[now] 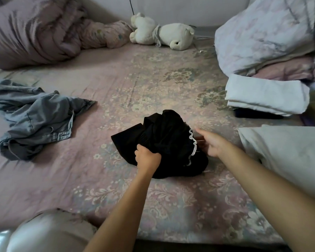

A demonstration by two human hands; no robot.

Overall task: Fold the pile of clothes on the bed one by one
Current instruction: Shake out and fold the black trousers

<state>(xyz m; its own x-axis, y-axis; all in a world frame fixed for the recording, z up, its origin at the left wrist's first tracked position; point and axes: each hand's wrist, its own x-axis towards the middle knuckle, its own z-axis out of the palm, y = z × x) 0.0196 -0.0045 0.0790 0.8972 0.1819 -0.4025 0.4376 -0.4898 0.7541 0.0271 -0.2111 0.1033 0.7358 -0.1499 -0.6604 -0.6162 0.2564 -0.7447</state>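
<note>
Floral bed sheet (116, 84) under black garment (164, 135) gripped by left hand (147, 157)

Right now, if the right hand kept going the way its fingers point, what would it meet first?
Probably the crumpled black garment with the white ruffled trim: the right hand reaches left toward that trim, fingers open. Depth is unclear; it may already touch.

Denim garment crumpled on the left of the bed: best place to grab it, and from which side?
Probably the band edge with the metal snap, at the denim garment's right tip. It juts out flat over the bedsheet toward the middle, away from the bunched folds, so fingers can pinch it from the right and above. The left hand grips the black garment; the right hand looks free.
</note>
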